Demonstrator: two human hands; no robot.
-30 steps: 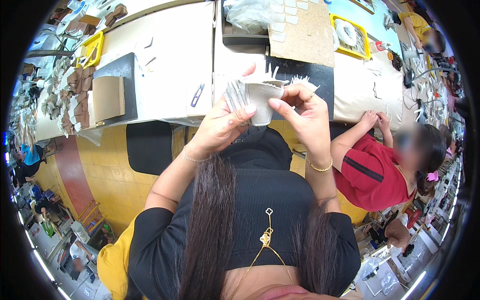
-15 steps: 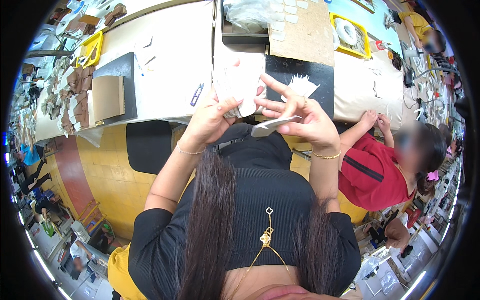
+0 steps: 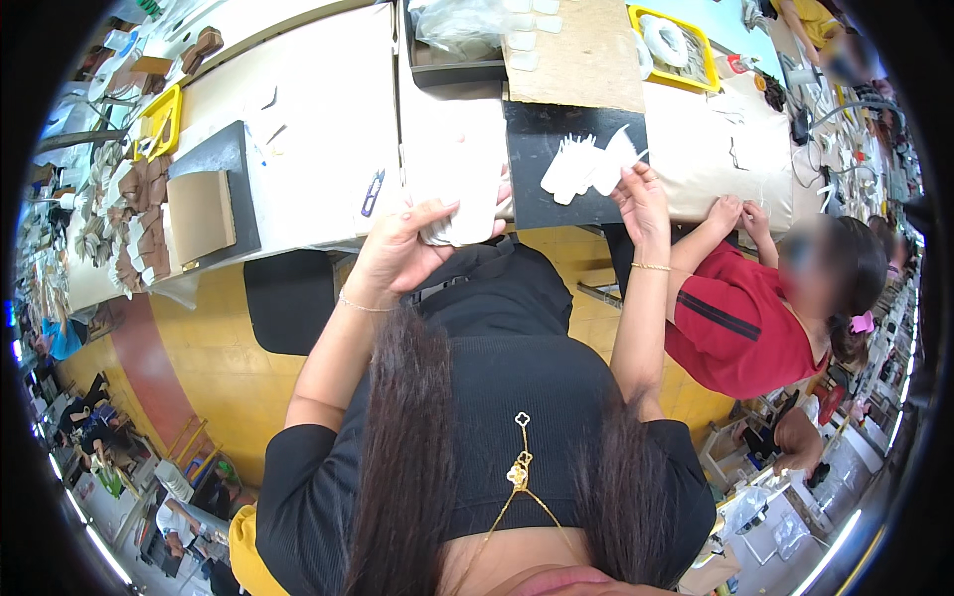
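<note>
My left hand is wrapped round a stack of flat white rounded pieces, held over the table's near edge. Several edges show at the stack's lower end. To the right, my right hand pinches a thin white piece between thumb and fingers. That piece is above or against a loose pile of similar white pieces with fringed-looking edges; whether it touches them I cannot tell. The pile lies on a black board.
A tan board with white pieces and a black tray holding plastic lie beyond. Far right is a yellow basket. Left are a cutter, a brown pad and strap piles. A person in red sits close on my right.
My right hand has moved away from the stack, right and forward to the pile on the black board, carrying a white piece. My left hand keeps the stack. The view has shifted slightly.
</note>
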